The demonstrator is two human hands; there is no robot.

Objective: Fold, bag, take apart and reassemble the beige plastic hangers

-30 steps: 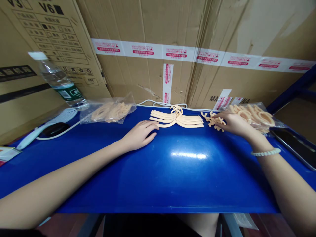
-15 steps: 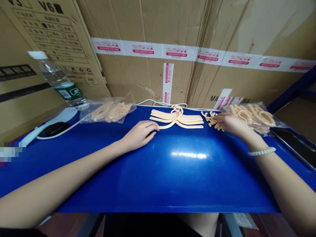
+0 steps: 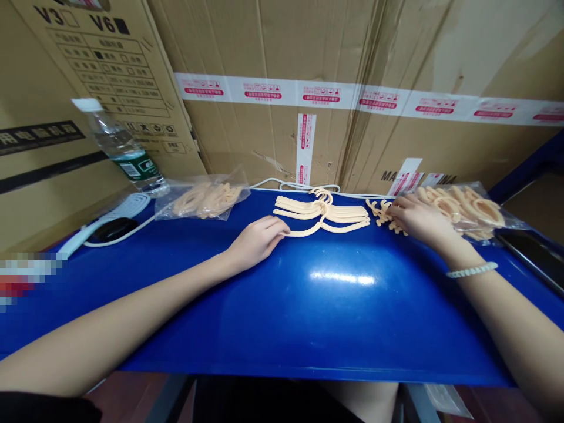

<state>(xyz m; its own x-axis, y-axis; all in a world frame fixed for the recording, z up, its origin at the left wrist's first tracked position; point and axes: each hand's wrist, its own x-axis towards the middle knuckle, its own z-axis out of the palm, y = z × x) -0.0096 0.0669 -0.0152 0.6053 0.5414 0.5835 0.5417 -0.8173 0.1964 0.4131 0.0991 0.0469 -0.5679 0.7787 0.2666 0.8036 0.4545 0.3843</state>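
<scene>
Several beige hanger-like pieces lie in an overlapping row at the back middle of the blue table, their hooks pointing away. The nearest piece lies slightly apart from them, and my left hand pinches its left end. A pile of small beige pieces lies to the right of the row. My right hand is over the right side of this pile, fingers bent down among the small pieces; its fingertips are hidden, so what they hold cannot be made out.
Clear bags of beige parts stand at the left and right. At the left are a water bottle, a hairbrush and a black object. A phone lies far right. Cardboard and a white cable are behind.
The nearest hanger piece has come away from the row toward me, with my left hand at its end. My right hand stays at the small pieces. The view has shifted slightly.
</scene>
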